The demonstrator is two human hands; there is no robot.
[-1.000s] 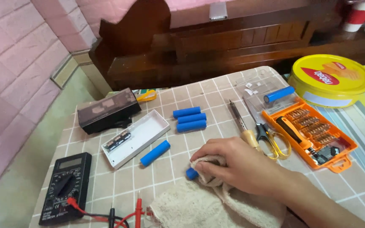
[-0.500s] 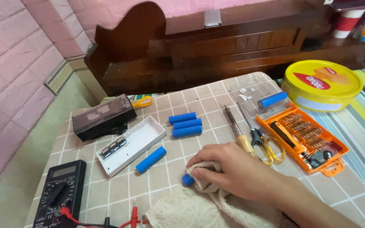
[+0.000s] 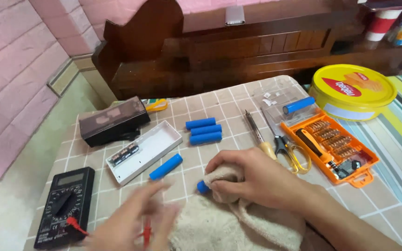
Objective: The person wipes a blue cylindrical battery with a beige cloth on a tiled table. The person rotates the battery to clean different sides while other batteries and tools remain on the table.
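Note:
My right hand (image 3: 257, 179) grips a beige cloth (image 3: 224, 223) wrapped around a blue cylindrical battery (image 3: 203, 187), whose end pokes out to the left. My left hand (image 3: 133, 221) is blurred at the bottom, fingers spread, hovering near the red probe lead (image 3: 147, 230) and the cloth's left edge; it holds nothing. Another blue battery (image 3: 165, 167) lies beside an open white battery case (image 3: 144, 151). Three more blue batteries (image 3: 203, 131) lie side by side behind my right hand.
A black multimeter (image 3: 65, 204) lies at the front left, a dark box (image 3: 114, 121) behind it. A soldering iron (image 3: 257, 132), scissors (image 3: 290, 153), an orange screwdriver-bit case (image 3: 331, 146) with a blue battery (image 3: 298, 105), and a yellow round tin (image 3: 352, 90) sit to the right.
My left hand has come into view at the bottom, moving toward the cloth and probe leads. My right hand stays on the cloth and battery.

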